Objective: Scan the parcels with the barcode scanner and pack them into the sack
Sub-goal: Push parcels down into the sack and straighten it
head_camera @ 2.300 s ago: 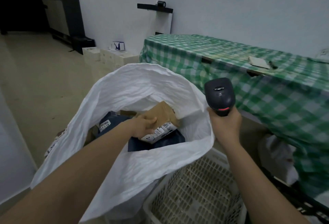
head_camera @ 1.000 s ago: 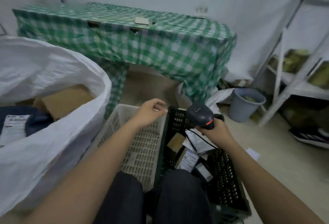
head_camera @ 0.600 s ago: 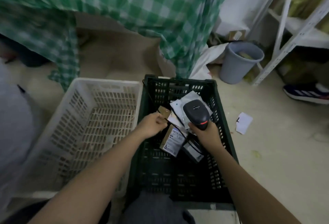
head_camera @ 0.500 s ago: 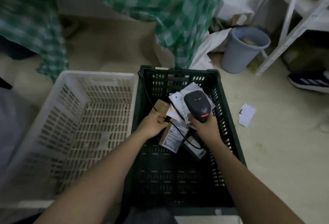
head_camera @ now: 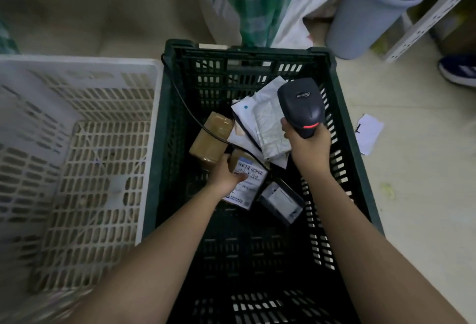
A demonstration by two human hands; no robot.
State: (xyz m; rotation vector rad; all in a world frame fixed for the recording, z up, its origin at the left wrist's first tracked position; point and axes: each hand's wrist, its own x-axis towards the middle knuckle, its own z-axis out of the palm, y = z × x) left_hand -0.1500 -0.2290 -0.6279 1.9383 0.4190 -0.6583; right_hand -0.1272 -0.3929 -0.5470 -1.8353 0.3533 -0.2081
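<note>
A white slatted crate (head_camera: 77, 143) is set at 9 o'clock, touching a dark green crate (head_camera: 164, 143). A grey bin (head_camera: 365, 14) is placed at 1 o'clock, beside a white shelf frame (head_camera: 432, 14). A paper scrap (head_camera: 368, 133) and a blue shoe (head_camera: 458, 71) are located at 3 o'clock. Green checked cloth (head_camera: 257, 1) is hung at 12 o'clock.

matt plastic scanner (head_camera: 302, 107), slotted plastic crate (head_camera: 342, 143), glossy foil mailer (head_camera: 268, 127), paper-labelled cardboard box (head_camera: 247, 182).
</note>
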